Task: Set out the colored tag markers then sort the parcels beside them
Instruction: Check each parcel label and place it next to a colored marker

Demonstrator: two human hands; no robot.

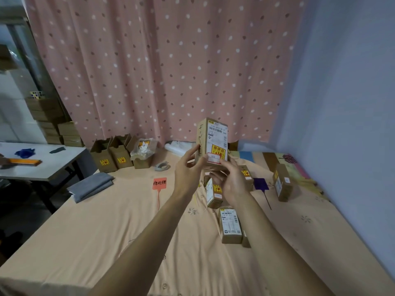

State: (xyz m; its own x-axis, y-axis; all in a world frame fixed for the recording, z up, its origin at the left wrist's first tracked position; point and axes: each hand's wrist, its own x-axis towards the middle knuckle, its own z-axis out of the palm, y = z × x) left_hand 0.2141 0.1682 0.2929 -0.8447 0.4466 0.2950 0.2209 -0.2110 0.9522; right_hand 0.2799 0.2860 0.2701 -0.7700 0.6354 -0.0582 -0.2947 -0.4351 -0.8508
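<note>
Above the peach bedsheet (85, 242), both hands hold one cardboard parcel (211, 142) upright in the air. The left hand (188, 169) grips its left edge, fingers curled round the side with the thumb on the front. The right hand (229, 180) closes on the bottom end, its fingertips (223, 162) touching a small white sticker with a red border just under a yellow label.

On the sheet, an orange tag marker (159, 184) with black handwriting lies left of the hands, well apart from the parcels. A purple tag marker (261, 184) lies to the right, between a parcel (246, 177) partly hidden by the right hand and another parcel (282, 182) standing further right. Two more parcels (213, 195) (230, 225) lie below the hands. Open boxes (111, 154) line the curtain (162, 67) behind.
</note>
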